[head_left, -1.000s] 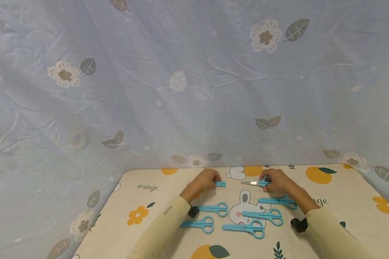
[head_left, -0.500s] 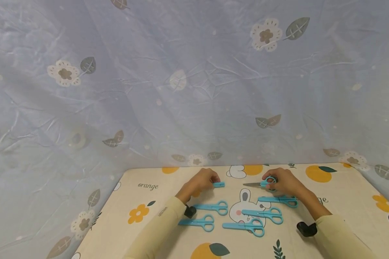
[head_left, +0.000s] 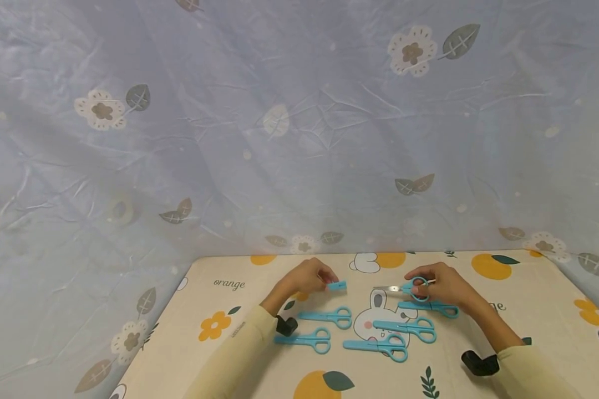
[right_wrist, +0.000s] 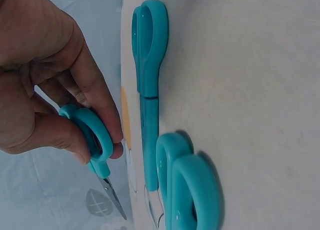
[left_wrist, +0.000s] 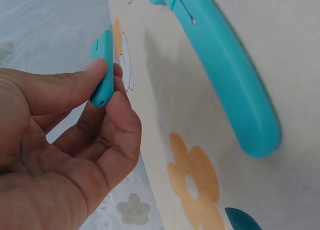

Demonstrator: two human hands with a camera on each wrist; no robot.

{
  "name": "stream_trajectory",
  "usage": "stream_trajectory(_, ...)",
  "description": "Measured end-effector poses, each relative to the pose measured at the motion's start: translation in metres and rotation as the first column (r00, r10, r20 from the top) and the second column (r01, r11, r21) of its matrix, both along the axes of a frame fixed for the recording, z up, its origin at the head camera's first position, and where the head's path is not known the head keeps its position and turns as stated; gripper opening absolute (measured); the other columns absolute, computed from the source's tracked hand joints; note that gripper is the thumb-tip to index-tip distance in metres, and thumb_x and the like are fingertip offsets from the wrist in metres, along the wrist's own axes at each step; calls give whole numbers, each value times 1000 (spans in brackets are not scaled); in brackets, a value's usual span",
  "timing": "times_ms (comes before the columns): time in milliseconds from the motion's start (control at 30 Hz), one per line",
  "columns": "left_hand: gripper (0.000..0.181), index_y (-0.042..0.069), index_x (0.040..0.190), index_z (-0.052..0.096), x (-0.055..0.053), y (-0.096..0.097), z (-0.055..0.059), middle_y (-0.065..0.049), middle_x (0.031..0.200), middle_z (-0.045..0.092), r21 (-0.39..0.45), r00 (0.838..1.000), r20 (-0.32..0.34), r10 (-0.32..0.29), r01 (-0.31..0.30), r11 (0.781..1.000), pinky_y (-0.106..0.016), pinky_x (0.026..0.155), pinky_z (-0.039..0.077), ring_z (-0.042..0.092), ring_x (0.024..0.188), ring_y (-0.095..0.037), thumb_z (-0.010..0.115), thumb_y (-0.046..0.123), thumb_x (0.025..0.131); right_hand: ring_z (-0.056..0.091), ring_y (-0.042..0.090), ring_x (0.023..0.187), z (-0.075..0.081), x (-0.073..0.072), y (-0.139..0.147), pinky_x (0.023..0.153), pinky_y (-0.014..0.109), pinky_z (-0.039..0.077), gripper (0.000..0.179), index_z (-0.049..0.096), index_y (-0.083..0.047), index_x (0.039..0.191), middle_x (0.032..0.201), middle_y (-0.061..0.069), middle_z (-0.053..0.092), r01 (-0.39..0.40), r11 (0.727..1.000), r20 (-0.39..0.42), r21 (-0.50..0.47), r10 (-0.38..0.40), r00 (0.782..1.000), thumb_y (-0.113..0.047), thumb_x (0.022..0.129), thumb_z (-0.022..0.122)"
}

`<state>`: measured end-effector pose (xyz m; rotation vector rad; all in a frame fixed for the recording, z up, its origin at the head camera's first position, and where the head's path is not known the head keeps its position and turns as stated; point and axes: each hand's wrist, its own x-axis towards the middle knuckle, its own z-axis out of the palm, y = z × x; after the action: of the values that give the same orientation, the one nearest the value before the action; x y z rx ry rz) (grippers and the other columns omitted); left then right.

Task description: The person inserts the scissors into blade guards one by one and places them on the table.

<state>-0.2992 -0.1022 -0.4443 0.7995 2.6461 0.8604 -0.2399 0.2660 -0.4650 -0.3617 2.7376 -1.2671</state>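
Between thumb and fingers, my left hand point(head_left: 309, 277) pinches a short blue scissors cover point(left_wrist: 102, 70), its slotted end pointing right in the head view. My right hand point(head_left: 441, 282) holds a pair of scissors point(head_left: 413, 288) by the blue finger loops. Their bare metal blades point(head_left: 389, 288) point left toward the cover, with a gap between the two. In the right wrist view, thumb and fingers grip the loops point(right_wrist: 90, 132). Just below that hand lies a covered pair of blue scissors point(head_left: 429, 307).
More covered blue scissors lie on the patterned tablecloth: one pair point(head_left: 406, 328) right of centre, another point(head_left: 376, 346) nearer the front. Two pairs rest by the left forearm, the upper point(head_left: 329, 316) and the lower point(head_left: 306, 339). A floral curtain point(head_left: 299, 138) hangs behind.
The right hand has shifted slightly right and down with the bare scissors, widening the gap from the cover. The left hand has moved a little left, its cover now tilted.
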Motion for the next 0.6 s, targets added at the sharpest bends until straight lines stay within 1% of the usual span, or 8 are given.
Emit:
stream_trajectory(133, 30, 11, 105, 85, 2, -4, -2, -1, 99, 79, 71, 998, 70, 5, -10, 997, -25, 75, 57, 65, 91, -12, 74, -9, 86, 72, 20, 88, 1, 5, -2, 75, 35, 64, 36, 74, 2, 130, 114, 17, 78, 1, 1000, 32, -32, 0, 999, -10, 97, 79)
stream_trajectory(233, 30, 9, 105, 85, 4, -7, -2, -2, 98, 78, 118, 993, 114, 1, -15, 993, -24, 73, 54, 64, 90, -13, 73, -10, 85, 71, 20, 86, 2, 7, -3, 74, 34, 63, 36, 73, 2, 130, 113, 16, 78, 3, 999, 62, -51, 0, 998, -10, 97, 79)
stream_trajectory(333, 30, 5, 107, 84, 7, -10, -2, -5, 97, 77, 167, 986, 167, -8, -21, 986, -24, 71, 52, 62, 87, -13, 71, -11, 85, 69, 21, 85, 2, 9, -3, 72, 35, 62, 35, 72, 3, 132, 113, 15, 78, -18, 996, 87, -90, 26, 996, -10, 99, 76)
stream_trajectory(400, 30, 3, 108, 83, 9, -11, -1, -6, 95, 76, 195, 980, 200, -14, -26, 981, -24, 68, 50, 60, 84, -14, 71, -12, 86, 69, 20, 86, 1, 11, -2, 71, 35, 62, 36, 70, 5, 133, 114, 16, 78, -46, 991, 98, -125, 59, 993, -10, 101, 74)
stream_trajectory(533, 30, 1, 109, 83, 16, -13, 0, -7, 90, 73, 215, 971, 237, -13, -39, 976, -24, 64, 48, 58, 78, -15, 69, -14, 86, 71, 19, 87, -1, 15, 0, 73, 36, 64, 39, 66, 10, 136, 113, 15, 77, -92, 972, 128, -215, 121, 984, -9, 103, 72)
stream_trajectory(600, 33, 3, 108, 83, 19, -14, 0, -5, 89, 74, 204, 974, 228, -4, -44, 978, -23, 64, 49, 59, 79, -13, 68, -15, 85, 73, 18, 88, -2, 17, 0, 74, 35, 65, 41, 64, 11, 138, 110, 13, 78, -105, 963, 146, -250, 144, 979, -11, 104, 71)
